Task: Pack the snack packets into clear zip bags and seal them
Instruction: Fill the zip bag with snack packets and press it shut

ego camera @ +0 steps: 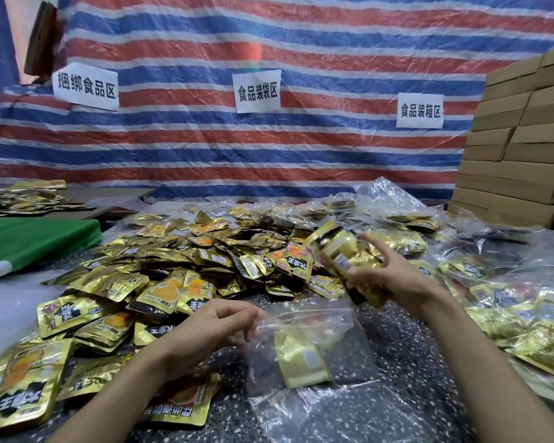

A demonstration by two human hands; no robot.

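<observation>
Speckled surface strewn with packets. Left hand pinches the bag mouth; right hand has its grip clamped on a stack. Hold the mouth wide and slide the stack in flat.

A dark speckled table is carrying everything here. A wide heap of gold snack packets is sprawling over its left and middle, the packets overlapping, some showing printed faces and some plain backs. On a barer patch near the front, a clear zip bag is lying flat with a few gold packets inside it. Just in front of it, empty clear bags are lying crumpled at the near edge. Along the right side, filled clear bags are lying heaped against one another. At the left end a green board is sitting just beside the heap.
</observation>
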